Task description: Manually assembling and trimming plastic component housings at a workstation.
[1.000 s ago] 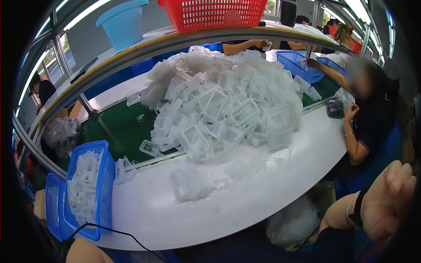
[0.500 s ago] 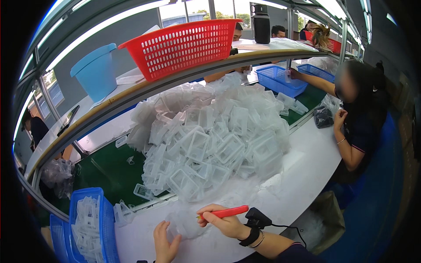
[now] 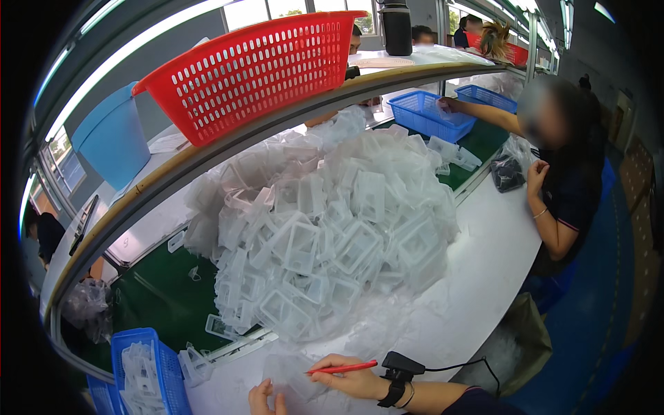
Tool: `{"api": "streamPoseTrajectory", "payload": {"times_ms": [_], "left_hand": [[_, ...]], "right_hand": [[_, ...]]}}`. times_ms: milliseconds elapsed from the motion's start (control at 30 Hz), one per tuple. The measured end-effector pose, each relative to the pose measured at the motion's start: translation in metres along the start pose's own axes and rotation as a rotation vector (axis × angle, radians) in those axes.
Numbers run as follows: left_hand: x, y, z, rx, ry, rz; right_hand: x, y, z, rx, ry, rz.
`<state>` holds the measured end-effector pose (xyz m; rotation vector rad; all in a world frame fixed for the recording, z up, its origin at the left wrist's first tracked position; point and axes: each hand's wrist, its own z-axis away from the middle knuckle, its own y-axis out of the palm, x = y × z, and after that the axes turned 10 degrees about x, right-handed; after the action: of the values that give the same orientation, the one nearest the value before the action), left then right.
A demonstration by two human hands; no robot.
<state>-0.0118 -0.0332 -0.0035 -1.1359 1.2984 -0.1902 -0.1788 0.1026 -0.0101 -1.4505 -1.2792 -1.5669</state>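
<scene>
the right hand (image 3: 358,380) has its fingers closed pen-fashion around a red tool (image 3: 353,366), the tip at a clear piece (image 3: 287,370) over the near edge of the worktop (image 3: 477,256). the left hand (image 3: 260,399) is at the piece's lower left, thumb and fingers slightly apart; i cannot tell whether they pinch it. the piece is just nearer than a heap (image 3: 332,228) of clear parts, right of a blue basket (image 3: 171,377).

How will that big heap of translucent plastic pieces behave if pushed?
The heap would probably shift and spill, since pieces lean at odd angles. Each looks thin-walled, so likely light, and seems stiff, keeping rectangular edges.
</scene>
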Motion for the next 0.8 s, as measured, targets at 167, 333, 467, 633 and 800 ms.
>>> {"api": "streamPoseTrajectory", "payload": {"times_ms": [167,333,467,633,800], "left_hand": [[-0.012,-0.02,0.003,-0.186,-0.096,0.538],[-0.027,-0.008,-0.016,-0.012,-0.043,1.243],[-0.018,-0.01,-0.018,0.158,-0.136,1.703],[0.004,-0.018,-0.001,0.209,-0.196,1.774],[0.008,-0.022,0.005,0.129,-0.14,1.784]], "right_hand": [[0.002,0.006,-0.009,0.142,0.076,-0.491],[0.018,0.003,-0.014,0.191,0.001,-0.548],[0.023,0.006,-0.012,0.022,-0.069,-0.326],[0.024,0.014,-0.01,-0.107,-0.222,0.04],[0.027,0.041,-0.003,-0.144,-0.204,0.151]]}}
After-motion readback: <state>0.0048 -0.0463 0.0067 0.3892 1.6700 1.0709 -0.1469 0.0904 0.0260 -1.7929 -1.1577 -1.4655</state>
